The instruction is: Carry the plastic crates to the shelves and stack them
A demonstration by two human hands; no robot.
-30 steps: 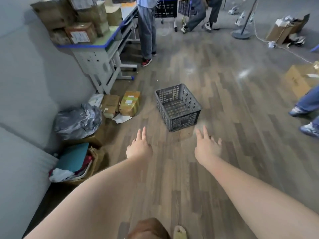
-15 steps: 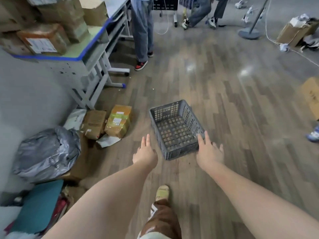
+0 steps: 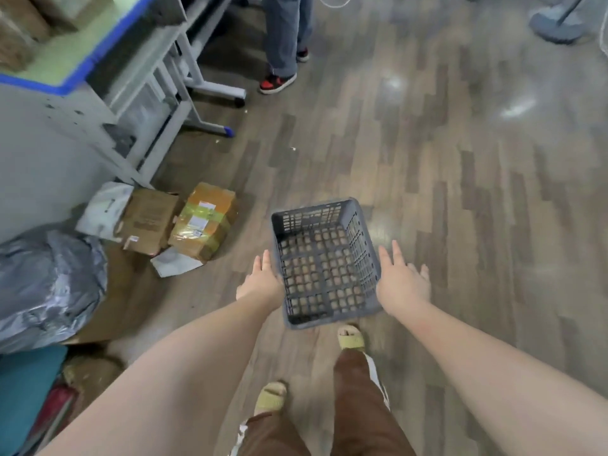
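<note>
A grey plastic crate (image 3: 324,261) with slotted walls and a grid bottom stands empty on the wooden floor just ahead of my feet. My left hand (image 3: 261,281) reaches beside its left wall with fingers straight. At the crate's right wall my right hand (image 3: 403,279) is spread open. Both hands lie close to the walls; I cannot tell whether they touch. No shelves are in view.
Cardboard parcels (image 3: 200,222) and a grey plastic bag (image 3: 49,281) lie on the floor at the left under a blue-edged desk (image 3: 98,57). A person in jeans (image 3: 284,37) stands ahead. A round stand base (image 3: 554,26) sits far right.
I have stepped closer and the crate now lies right between my hands, which have moved forward to its two side walls.
</note>
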